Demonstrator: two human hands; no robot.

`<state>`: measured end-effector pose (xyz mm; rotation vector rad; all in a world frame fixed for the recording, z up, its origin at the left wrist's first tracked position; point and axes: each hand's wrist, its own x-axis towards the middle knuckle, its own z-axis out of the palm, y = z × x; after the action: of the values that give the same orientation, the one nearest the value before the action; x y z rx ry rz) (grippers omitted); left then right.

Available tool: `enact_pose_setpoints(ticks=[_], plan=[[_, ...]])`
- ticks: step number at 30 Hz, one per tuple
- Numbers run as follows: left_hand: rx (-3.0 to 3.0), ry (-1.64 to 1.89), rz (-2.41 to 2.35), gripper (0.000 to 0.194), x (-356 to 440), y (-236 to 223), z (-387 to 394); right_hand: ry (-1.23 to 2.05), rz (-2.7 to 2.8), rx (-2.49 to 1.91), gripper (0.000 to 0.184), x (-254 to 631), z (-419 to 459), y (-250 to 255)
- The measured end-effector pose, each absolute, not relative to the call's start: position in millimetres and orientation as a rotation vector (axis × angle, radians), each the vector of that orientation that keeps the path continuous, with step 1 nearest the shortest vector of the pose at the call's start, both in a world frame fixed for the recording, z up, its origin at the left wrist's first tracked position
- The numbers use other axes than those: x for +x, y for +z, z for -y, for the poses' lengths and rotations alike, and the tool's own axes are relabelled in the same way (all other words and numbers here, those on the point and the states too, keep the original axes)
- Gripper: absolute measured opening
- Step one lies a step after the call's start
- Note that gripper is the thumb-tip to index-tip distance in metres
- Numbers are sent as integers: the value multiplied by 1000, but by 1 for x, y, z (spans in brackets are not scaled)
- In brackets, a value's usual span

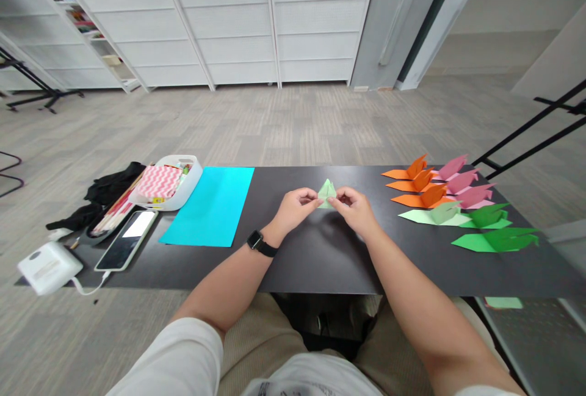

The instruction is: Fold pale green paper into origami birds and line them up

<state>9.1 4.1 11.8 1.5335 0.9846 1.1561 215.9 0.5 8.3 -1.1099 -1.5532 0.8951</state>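
A small piece of folded light green paper is held up between my two hands over the middle of the dark table. Its top comes to a point, and a crease runs down its centre. My left hand pinches the lower left edge between thumb and fingers. On the lower right edge, my right hand grips it the same way. To the right stand folded paper birds: orange ones, pink ones, a light green one and green ones.
Bright blue paper lies left of my hands. Farther left are a white basket with a pink zigzag-patterned item, a phone on a cable, a white charger-like box and black cloth. The dark table ends close to my lap.
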Motion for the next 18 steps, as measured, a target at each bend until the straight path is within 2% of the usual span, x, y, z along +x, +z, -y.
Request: enact_pose_setpoints(ticks=[6,13,18], plan=[[1540,1186,-998,31,9,12,-4,981,1533,-1145,39,217,-2,7],[1510,1204,-1055,33,6,8,-9,1033,1543,-1106,34,216,-4,-1],[1563,1245,-1052,34,6,10,-9,952,1500,-1144,31,220,-5,0]])
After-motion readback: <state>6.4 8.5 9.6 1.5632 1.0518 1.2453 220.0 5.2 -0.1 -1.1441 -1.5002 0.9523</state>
